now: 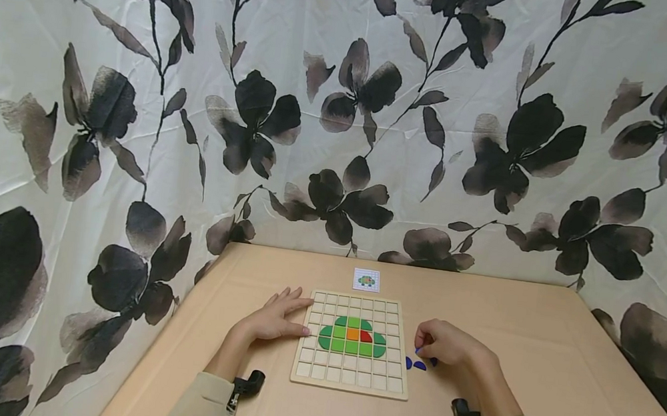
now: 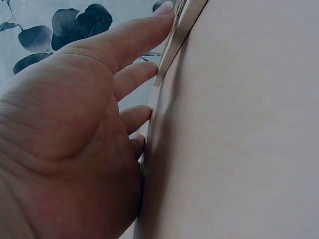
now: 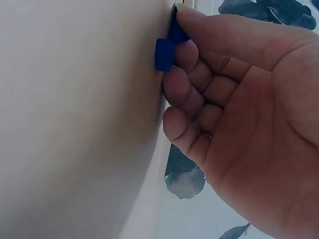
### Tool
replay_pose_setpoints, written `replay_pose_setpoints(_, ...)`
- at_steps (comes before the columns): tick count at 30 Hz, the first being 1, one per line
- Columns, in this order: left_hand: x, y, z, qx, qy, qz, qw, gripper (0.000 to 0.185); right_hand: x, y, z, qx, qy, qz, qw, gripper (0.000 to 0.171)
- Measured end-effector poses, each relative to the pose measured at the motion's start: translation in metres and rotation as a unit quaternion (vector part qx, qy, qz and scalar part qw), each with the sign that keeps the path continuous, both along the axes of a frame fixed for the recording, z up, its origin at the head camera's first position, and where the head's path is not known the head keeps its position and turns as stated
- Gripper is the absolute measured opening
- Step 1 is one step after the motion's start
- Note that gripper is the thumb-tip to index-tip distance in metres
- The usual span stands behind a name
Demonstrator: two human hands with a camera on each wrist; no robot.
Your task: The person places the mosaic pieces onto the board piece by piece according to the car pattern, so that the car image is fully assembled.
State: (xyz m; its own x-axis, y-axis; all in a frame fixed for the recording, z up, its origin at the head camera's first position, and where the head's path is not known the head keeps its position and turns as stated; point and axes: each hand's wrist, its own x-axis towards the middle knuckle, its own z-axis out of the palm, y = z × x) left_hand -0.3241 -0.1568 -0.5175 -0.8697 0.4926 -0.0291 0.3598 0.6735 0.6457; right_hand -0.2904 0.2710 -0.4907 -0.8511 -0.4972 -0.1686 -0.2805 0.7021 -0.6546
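The right hand (image 1: 449, 345) is resting on the tabletop (image 1: 538, 335) just right of the wooden grid board (image 1: 350, 377), its fingers curling under and its thumb lying along the top. Its grip is pinching a small blue tile (image 3: 175, 31) between thumb tip and forefinger; the wrist view is showing this piece at the tabletop's surface, with a second blue tile (image 3: 163, 54) just beside it against the middle finger's knuckle. From the head view, blue pieces (image 1: 416, 364) are lying on the tabletop right at the hand's near side, close to the board's right edge. The pieces are too small to tell which way their long axes are running.

The left hand (image 1: 277, 316) is lying palm down at the board's left edge, fingers straight and spread, grasping nothing. Its forefinger is touching the board's rim, and its thumb is pointing toward the coloured figure. The forearm is angling in from the lower left, in a beige sleeve (image 1: 199, 409).

The board is lying flat and square to the person. In its middle rows sits a figure of green tiles (image 1: 351, 335) with an orange tile (image 1: 353, 334) and a red tile (image 1: 366, 336) inside. Beyond the board a small pattern card (image 1: 366, 279) is lying flat.
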Motion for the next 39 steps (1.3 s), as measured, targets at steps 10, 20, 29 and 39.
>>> replay_pose_setpoints(10,0.000,0.001,0.000,0.001,-0.003,0.003,1.0000,0.075,-0.005,-0.009,0.001,-0.022,0.084,-0.057,0.995,0.012)
replay_pose_setpoints(20,-0.001,0.001,-0.001,-0.005,0.001,0.005,1.0000,0.075,-0.006,-0.031,0.001,-0.049,0.114,-0.037,0.992,0.016)
replay_pose_setpoints(29,0.001,0.001,0.001,-0.001,-0.004,0.004,1.0000,0.075,-0.003,-0.061,0.000,-0.096,0.109,0.010,0.989,0.007)
replay_pose_setpoints(39,0.001,0.000,0.001,-0.005,-0.002,0.005,1.0000,0.076,0.001,-0.096,-0.001,-0.124,0.107,0.035,0.986,0.006)
